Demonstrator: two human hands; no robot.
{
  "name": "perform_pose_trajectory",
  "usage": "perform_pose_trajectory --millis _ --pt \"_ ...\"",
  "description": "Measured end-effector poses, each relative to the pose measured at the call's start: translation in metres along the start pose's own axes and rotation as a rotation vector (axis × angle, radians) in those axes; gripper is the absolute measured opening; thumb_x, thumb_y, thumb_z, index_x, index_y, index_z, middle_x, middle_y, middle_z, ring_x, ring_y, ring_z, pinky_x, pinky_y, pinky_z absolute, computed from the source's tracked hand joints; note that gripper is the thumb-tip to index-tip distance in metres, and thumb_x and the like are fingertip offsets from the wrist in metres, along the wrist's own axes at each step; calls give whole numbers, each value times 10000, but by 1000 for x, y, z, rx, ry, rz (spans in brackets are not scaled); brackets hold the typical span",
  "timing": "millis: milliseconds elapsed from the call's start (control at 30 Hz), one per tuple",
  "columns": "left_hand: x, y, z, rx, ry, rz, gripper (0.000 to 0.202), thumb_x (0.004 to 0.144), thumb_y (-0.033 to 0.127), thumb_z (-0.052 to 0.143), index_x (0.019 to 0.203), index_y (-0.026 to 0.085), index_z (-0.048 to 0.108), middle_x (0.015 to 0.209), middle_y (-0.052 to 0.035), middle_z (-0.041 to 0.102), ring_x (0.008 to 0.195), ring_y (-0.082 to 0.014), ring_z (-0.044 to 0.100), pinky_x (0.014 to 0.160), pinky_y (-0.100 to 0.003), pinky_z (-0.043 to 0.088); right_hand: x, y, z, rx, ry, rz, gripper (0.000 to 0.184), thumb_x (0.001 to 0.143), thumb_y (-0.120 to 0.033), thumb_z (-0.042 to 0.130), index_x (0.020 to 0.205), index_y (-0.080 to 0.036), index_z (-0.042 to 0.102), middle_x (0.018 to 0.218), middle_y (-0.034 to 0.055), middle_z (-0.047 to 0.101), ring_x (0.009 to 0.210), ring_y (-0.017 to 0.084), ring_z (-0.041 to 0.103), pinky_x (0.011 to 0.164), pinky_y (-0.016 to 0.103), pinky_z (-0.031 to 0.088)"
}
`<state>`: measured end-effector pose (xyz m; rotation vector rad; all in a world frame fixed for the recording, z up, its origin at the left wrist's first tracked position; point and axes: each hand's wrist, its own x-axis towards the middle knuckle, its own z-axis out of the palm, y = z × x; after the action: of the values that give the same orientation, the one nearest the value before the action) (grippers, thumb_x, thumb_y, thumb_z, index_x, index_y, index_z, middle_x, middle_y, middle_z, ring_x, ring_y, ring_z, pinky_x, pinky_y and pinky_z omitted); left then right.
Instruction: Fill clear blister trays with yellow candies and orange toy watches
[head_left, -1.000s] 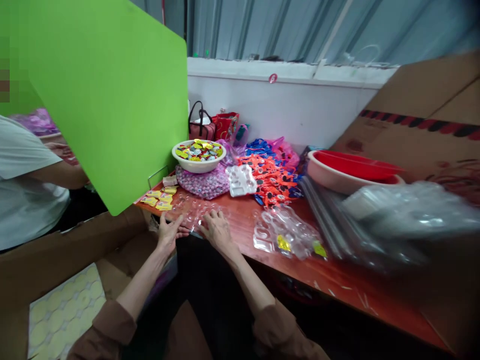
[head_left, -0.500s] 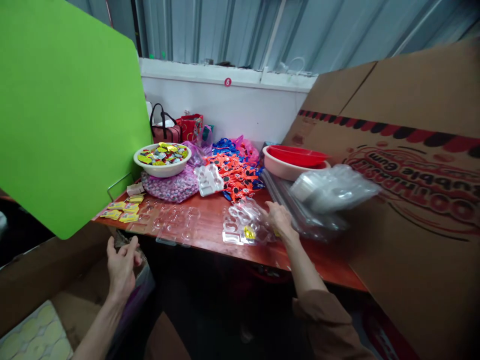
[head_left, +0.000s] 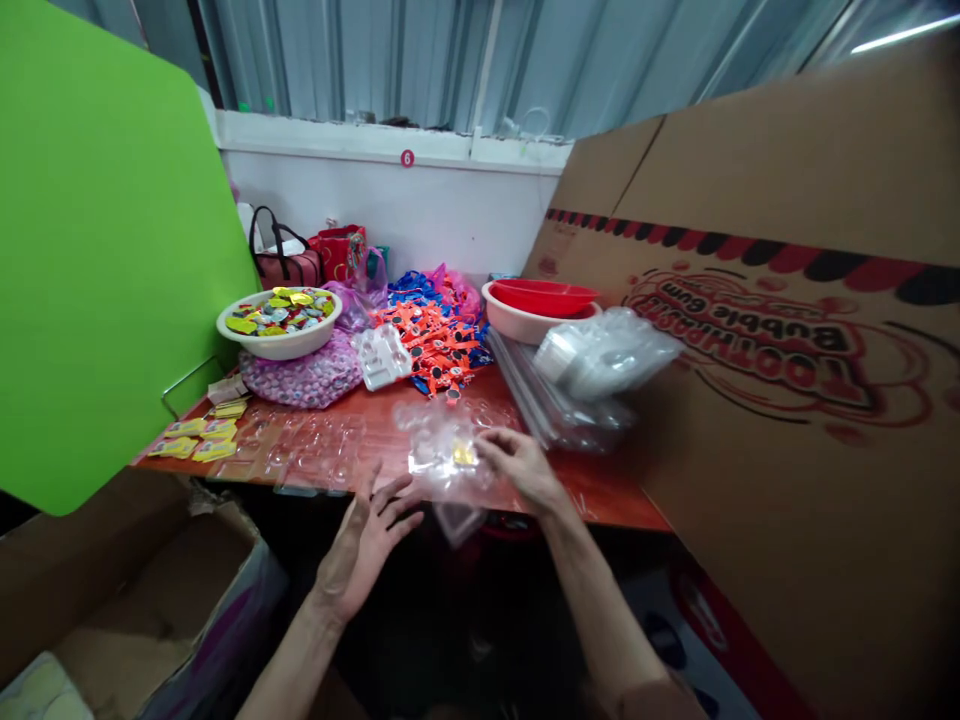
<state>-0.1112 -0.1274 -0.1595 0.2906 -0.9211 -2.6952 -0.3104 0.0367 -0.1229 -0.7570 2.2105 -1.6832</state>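
Holding a clear plastic blister tray [head_left: 442,465] up at the front edge of the desk [head_left: 592,490], the right hand [head_left: 521,470] has its fingers curled onto the tray's right side, which seems to be what keeps the blurred sheet off the surface, with its lower corner hanging past the desk edge. The left hand [head_left: 367,535] is open, its fingers spread and gripping nothing, just beside the tray's lower left edge, near enough to steady it, though no contact is visible. A small yellow piece [head_left: 465,455] shows inside the tray, close to the right hand's fingertips. Another clear tray [head_left: 315,450] lies flat on the desk, near yellow sachets [head_left: 202,440]. A white bowl of wrapped sweets [head_left: 279,322] sits on a purple bag of round items [head_left: 300,380], perhaps raised there for lack of room, beside a white plastic tray [head_left: 382,357] and a heap of orange and blue plastic pieces [head_left: 427,345]. A sheaf of clear trays [head_left: 559,405] lies to the right below a plastic bag [head_left: 607,352]. A green board [head_left: 97,250] and a flattened Bubble Gum carton [head_left: 787,300] stand on either side, apparently screening the workspace.
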Motion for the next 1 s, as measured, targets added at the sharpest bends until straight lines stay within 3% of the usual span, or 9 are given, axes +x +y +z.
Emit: perform_pose_trajectory --millis 100,233,433,667,833,1000 --pt "1 -19 -3 -75 -170 -50 822 700 664 766 1403 336 492 1505 -108 466 1408 -361 406 1113 -552 414 -50 4 39 111 -162 66 348 792 -487 676 821 -140 662 768 11 640 695 119 556 644 219 436" --pt "-10 -33 -13 -49 -150 -66 693 697 633 787 1304 369 583 1504 -65 472 1430 -374 371 1109 -574 410 -83 8 60 -12 -119 14 243 861 -388 627 808 -154 668 784 3 651 734 126 582 700 230 446" --pt "-25 -34 -5 136 -135 22 994 628 499 893 1483 344 410 1485 -109 495 1410 -389 400 1139 -520 404 -91 -4 58 -250 -27 -43 113 862 -231 613 894 -220 720 867 -5 687 802 143 613 765 252 447" --pt "-24 -32 11 197 -18 115 1336 496 452 966 1564 398 165 1556 -86 424 1427 -338 400 1161 -419 400 -94 -2 76 -403 120 -127 129 919 -285 570 858 -217 660 873 17 660 820 165 606 771 277 444" --pt "-22 -30 1 216 24 137 1350 549 429 947 1582 343 83 1298 -122 648 1218 -345 602 1040 -436 497 -93 -3 79 -462 177 -213 156 920 -274 525 786 -203 559 824 23 618 789 164 570 737 271 429" --pt "-26 -19 -6 180 79 158 1219 588 448 924 1557 404 187 1364 -68 595 1243 -306 572 1072 -417 469 -95 -12 73 -308 118 -176 179 932 -309 508 787 -206 498 727 -13 580 634 114 541 651 230 430"
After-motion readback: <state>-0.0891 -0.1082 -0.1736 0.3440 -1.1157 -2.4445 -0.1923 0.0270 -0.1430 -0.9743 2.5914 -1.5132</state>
